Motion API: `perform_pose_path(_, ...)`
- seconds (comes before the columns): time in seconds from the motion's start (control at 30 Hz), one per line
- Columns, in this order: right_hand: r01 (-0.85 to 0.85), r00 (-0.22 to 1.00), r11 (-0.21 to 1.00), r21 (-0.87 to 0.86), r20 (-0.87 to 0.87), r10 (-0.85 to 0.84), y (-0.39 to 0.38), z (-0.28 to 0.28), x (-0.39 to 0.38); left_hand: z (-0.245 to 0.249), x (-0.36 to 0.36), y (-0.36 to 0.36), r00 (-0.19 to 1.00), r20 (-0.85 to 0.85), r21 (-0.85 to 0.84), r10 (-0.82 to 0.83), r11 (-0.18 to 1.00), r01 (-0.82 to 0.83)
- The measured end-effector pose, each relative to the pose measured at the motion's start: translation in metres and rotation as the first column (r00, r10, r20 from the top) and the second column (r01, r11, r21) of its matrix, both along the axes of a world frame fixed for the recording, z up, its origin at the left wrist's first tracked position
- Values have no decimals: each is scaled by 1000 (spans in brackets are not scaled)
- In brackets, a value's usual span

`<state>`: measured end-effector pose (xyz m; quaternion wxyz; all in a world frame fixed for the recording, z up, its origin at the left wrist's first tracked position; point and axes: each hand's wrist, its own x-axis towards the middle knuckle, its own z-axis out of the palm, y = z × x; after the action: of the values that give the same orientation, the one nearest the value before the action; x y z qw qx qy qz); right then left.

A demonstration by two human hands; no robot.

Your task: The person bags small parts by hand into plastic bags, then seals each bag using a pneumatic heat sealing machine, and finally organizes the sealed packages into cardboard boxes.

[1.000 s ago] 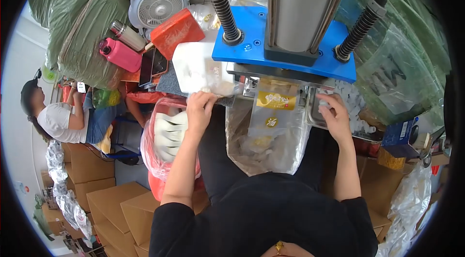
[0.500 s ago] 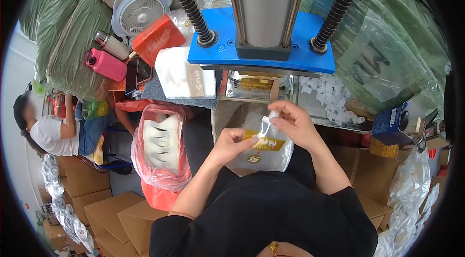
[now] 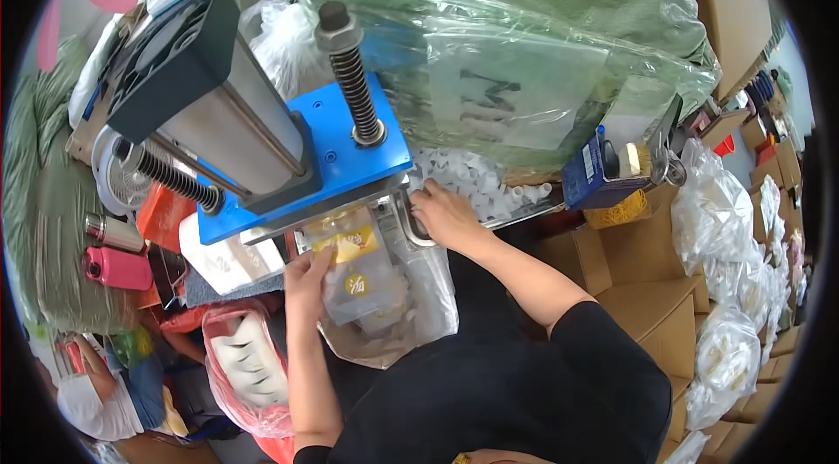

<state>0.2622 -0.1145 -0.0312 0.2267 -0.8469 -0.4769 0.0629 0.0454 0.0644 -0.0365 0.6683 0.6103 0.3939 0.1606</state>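
Observation:
A translucent pouch [image 3: 357,287] with a yellow printed band and a round yellow mark is held at its left edge by my left hand [image 3: 306,285], thumb and fingers pinched together. The pouch's upper end lies at the front opening of the press with the blue plate [image 3: 328,145]; its very top is partly hidden under the plate. My right hand [image 3: 441,215] has its fingers curled over a grey metal handle [image 3: 414,232] at the press's right side. Right beside those fingers lie many small white plastic spouts [image 3: 476,184] in a metal tray.
A pink plastic-lined basket [image 3: 249,363] of white pieces stands at left, near a pink bottle [image 3: 118,267] and a seated person [image 3: 96,390]. A blue box [image 3: 603,171] with tools sits right of the tray. Cardboard boxes [image 3: 642,315] stand on the right.
My view has turned right. The pouch has moved from above my lap to the press opening. My right hand has left the pouch and the white spout on it, reaching the metal handle.

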Motion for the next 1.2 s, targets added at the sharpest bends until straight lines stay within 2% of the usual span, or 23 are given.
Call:
perform_pose_path(0.03, 7, 1000, 1000, 5, 1, -7, -1, 3, 2, 21, -7, 4, 980, -194, 171, -49, 982, 83)
perform_pose_path(0.07, -2, 999, 994, 113, -34, 6, -3, 7, 3, 32, -11, 4, 971, -201, 313, 129, 948, -61)
perform_pose_path(0.1, -9, 997, 976, 219, -71, 25, -6, 8, 3, 25, -27, 15, 979, 18, 709, 202, 688, -155)
perform_pose_path(0.13, -7, 997, 975, 221, -75, 24, -9, 7, 4, 13, -43, 21, 979, 14, 711, 202, 687, -152)
perform_pose_path(0.23, -11, 976, 920, 392, -195, 95, -18, -3, 8, -20, -88, 31, 862, -438, 893, 254, 233, 385)
perform_pose_path(0.27, 10, 966, 903, 429, -239, 102, -19, -8, 9, -15, -89, 13, 887, -384, 918, 255, 210, 337)
perform_pose_path(0.33, 156, 887, 875, 458, -454, 80, -17, -7, 10, -21, -102, 29, 930, -317, 926, 187, 275, 260)
perform_pose_path(0.37, 264, 784, 868, 422, -618, 62, -16, -4, 5, -19, -100, 31, 958, -224, 958, 179, 223, 183)
perform_pose_path(0.4, 346, 675, 825, 447, -729, 111, -13, -5, 3, -15, -96, 35, 968, -202, 943, 151, 298, 150)
perform_pose_path(0.43, 336, 678, 827, 451, -725, 120, -12, -2, 0, -12, -97, 43, 977, -171, 924, 126, 365, 114)
perform_pose_path(0.5, 268, 498, 886, 380, -842, 210, -16, 12, -7, -13, -94, 49, 992, -48, 928, 118, 372, 1)
perform_pose_path(0.57, -32, 655, 931, 365, -696, 295, -18, 18, -15, 20, -76, 19, 954, -64, 965, 293, 263, -16)
perform_pose_path(0.6, -199, 751, 917, 345, -548, 369, -18, 33, -19, 21, -70, 11, 975, -19, 967, 222, 253, -39)
perform_pose_path(0.7, -473, 724, 823, 314, -394, 566, -3, 72, -27, 49, -45, -30, 990, -128, 920, -55, 368, 139)
perform_pose_path(0.77, -538, 704, 783, 314, -343, 622, 7, 80, -33, 62, -35, -48, 956, -156, 783, -247, 559, 272)
perform_pose_path(0.83, -507, 628, 786, 354, -472, 619, 10, 82, -42, 65, -37, -50, 911, -244, 698, -332, 592, 403)
perform_pose_path(0.87, -424, 632, 841, 336, -556, 540, 8, 83, -46, 66, -36, -55, 934, -145, 395, -325, 847, 356)
perform_pose_path(0.9, -427, 632, 839, 338, -552, 544, 6, 75, -53, 65, -38, -58, 959, -56, 17, -279, 960, 280)
perform_pose_path(0.97, -141, 530, 857, 496, -693, 489, 5, 48, -65, 39, -44, -60, 953, 21, -37, -302, 952, 303)
perform_pose_path(1.1, -171, 566, 898, 405, -705, 426, -6, 51, -52, 25, -38, -73, 967, 103, -138, -234, 959, 247)
perform_pose_path(1.13, -117, 837, 915, 386, -457, 300, -6, 53, -38, 25, -38, -74, 971, 130, -154, -200, 963, 220)
perform_pose_path(1.17, -62, 982, 920, 386, -141, 125, -4, 52, -20, 26, -37, -75, 975, 142, -194, -169, 961, 195)
perform_pose_path(1.2, -54, 998, 959, 280, 39, 45, -3, 39, -4, 25, -39, -77, 977, 145, -199, -159, 962, 186)
